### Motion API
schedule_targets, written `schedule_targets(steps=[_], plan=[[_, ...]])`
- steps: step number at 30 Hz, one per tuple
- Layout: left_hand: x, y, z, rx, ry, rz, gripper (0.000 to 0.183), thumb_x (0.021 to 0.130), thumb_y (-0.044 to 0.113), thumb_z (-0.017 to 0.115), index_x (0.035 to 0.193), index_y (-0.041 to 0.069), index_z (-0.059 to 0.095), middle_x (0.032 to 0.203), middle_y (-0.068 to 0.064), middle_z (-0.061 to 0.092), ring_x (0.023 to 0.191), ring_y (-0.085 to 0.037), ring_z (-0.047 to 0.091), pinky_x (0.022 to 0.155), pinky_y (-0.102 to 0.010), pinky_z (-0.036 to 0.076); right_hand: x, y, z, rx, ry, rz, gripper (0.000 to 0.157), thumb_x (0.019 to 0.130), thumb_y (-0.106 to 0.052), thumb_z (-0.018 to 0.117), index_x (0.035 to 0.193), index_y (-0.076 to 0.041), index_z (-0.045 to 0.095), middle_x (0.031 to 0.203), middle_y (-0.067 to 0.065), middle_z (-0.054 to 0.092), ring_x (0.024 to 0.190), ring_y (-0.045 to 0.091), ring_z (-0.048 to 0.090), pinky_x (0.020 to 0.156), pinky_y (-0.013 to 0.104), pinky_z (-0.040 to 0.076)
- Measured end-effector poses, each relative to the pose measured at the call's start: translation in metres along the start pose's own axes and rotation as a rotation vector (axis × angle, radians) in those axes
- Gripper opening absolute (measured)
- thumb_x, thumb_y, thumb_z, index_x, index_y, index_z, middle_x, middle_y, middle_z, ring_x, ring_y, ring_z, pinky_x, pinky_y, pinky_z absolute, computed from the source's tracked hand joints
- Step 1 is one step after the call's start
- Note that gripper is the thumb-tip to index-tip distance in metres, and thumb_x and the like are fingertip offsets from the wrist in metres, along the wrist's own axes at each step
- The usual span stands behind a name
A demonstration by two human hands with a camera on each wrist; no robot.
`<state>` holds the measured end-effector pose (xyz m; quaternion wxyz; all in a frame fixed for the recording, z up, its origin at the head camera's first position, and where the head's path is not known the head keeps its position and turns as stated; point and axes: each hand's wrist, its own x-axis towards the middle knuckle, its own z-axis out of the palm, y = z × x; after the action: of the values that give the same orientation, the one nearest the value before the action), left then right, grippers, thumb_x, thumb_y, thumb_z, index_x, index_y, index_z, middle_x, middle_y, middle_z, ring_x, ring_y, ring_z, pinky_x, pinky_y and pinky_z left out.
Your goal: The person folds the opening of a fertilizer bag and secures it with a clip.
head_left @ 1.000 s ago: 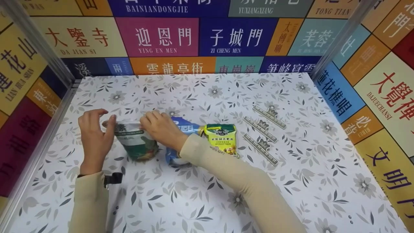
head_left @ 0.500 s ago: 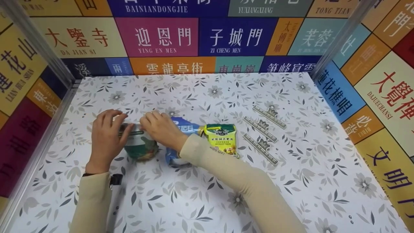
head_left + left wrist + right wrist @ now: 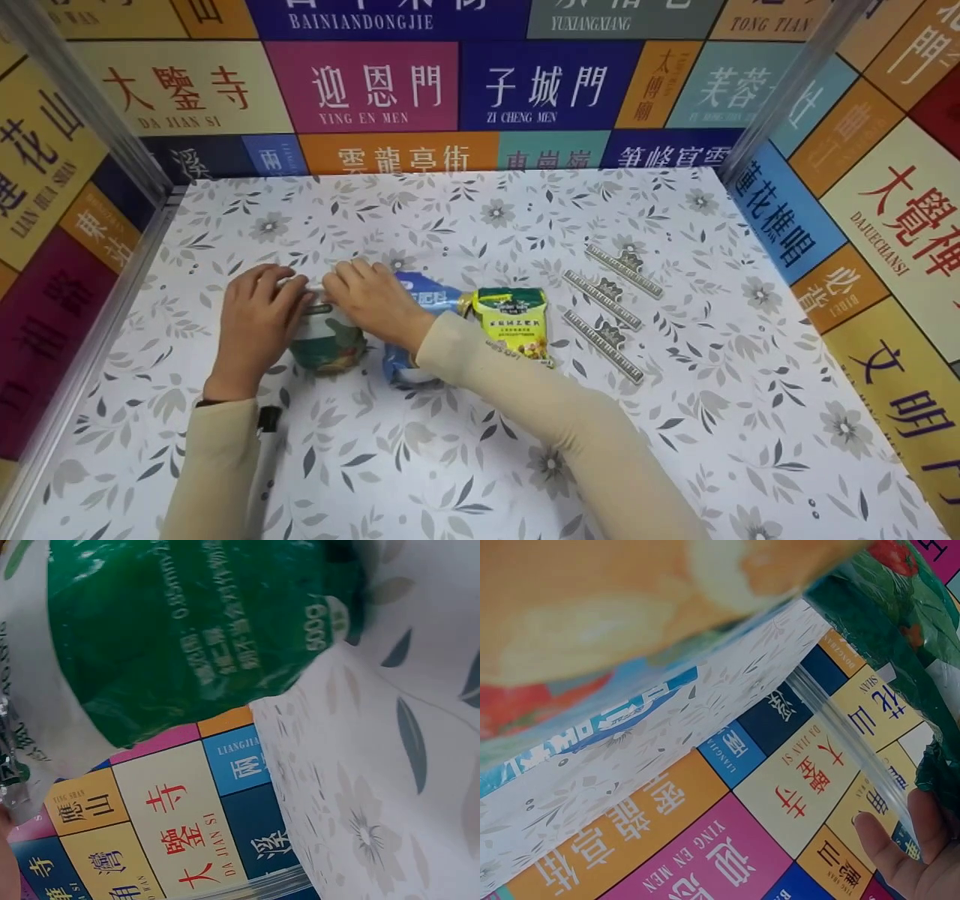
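Grips the top of the green-and-white bag [image 3: 330,343] with both hands, toward the left side of the flower-patterned table [image 3: 675,465]. Curls the left hand [image 3: 251,326] around the bag's upper left part, with the thumb along the side facing the right hand and most fingertips hidden in the head view. Pinches the upper right part with the right hand [image 3: 375,300], knuckles bent and back of the hand upward. Holds both hands close together over the bag's mouth, covering much of the upper edge. Shows in the left wrist view, from close up, the green lower part with white print, crinkled clear plastic near the left border and a bit of a finger beside it. Cannot tell the exact shape of the top edge beneath the fingers. Wears long beige sleeves [image 3: 517,386] and, at the left wrist, a black strap [image 3: 268,418]. Reaches with the right forearm across the blue bag [image 3: 426,292], hiding its middle. Has, just right of that, a smaller yellow-and-green packet [image 3: 514,326] lying face up, partly covered along the lower left by the sleeve. Farther right, has three silver clips [image 3: 602,346] with ruler-like marks, laid slantwise in a near-parallel row. Faces colourful wall panels [image 3: 364,82] printed with Chinese characters, beyond the table's far edge.
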<state>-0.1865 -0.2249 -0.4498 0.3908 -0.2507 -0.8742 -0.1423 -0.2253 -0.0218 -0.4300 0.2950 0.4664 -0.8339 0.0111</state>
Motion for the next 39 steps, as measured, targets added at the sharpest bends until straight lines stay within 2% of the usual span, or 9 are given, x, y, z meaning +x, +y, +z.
schedule_targets(steps=[11, 17, 24, 31, 39], plan=[[-0.003, -0.002, 0.004, 0.037, 0.016, 0.055, 0.035, 0.108, 0.030, 0.043, 0.111, 0.002, 0.063, 0.100, -0.018, 0.062, 0.097, -0.039, 0.057, 0.085, -0.057, 0.043, 0.000, -0.003, -0.003, 0.008, -0.052, 0.023, 0.028, 0.110, -0.031, 0.036, 0.106, -0.010, 0.054, 0.099, 0.004, 0.057, 0.085, 0.018, 0.056, 0.067, 0.029, 0.048], [-0.008, -0.006, 0.004, 0.053, 0.030, 0.093, 0.030, 0.109, 0.024, 0.042, 0.111, 0.002, 0.062, 0.100, -0.019, 0.063, 0.092, -0.040, 0.057, 0.082, -0.056, 0.044, -0.001, -0.005, -0.002, -0.003, -0.046, 0.019, 0.028, 0.110, -0.032, 0.036, 0.105, -0.010, 0.053, 0.097, 0.004, 0.056, 0.082, 0.018, 0.055, 0.064, 0.028, 0.047], [-0.011, -0.009, 0.002, 0.042, 0.042, 0.102, 0.014, 0.101, 0.007, 0.052, 0.110, 0.000, 0.061, 0.098, -0.019, 0.062, 0.088, -0.039, 0.057, 0.079, -0.056, 0.044, -0.001, -0.005, -0.002, 0.011, -0.044, 0.016, 0.028, 0.110, -0.032, 0.037, 0.106, -0.011, 0.055, 0.096, 0.003, 0.057, 0.081, 0.017, 0.056, 0.063, 0.028, 0.046], [-0.008, -0.008, 0.004, 0.064, 0.077, 0.120, 0.026, 0.108, 0.021, 0.044, 0.108, 0.000, 0.061, 0.094, -0.017, 0.063, 0.085, -0.038, 0.058, 0.076, -0.054, 0.045, -0.002, -0.005, -0.002, -0.045, -0.014, 0.008, 0.030, 0.110, -0.033, 0.035, 0.103, -0.011, 0.053, 0.093, 0.003, 0.056, 0.077, 0.017, 0.055, 0.060, 0.028, 0.046], [-0.008, -0.011, 0.006, 0.048, 0.090, 0.135, 0.026, 0.108, 0.021, 0.046, 0.108, 0.000, 0.062, 0.092, -0.017, 0.062, 0.081, -0.037, 0.057, 0.075, -0.053, 0.045, -0.002, -0.003, -0.004, -0.062, -0.022, 0.009, 0.031, 0.110, -0.034, 0.033, 0.104, -0.011, 0.053, 0.093, 0.003, 0.056, 0.077, 0.017, 0.055, 0.060, 0.028, 0.045]])
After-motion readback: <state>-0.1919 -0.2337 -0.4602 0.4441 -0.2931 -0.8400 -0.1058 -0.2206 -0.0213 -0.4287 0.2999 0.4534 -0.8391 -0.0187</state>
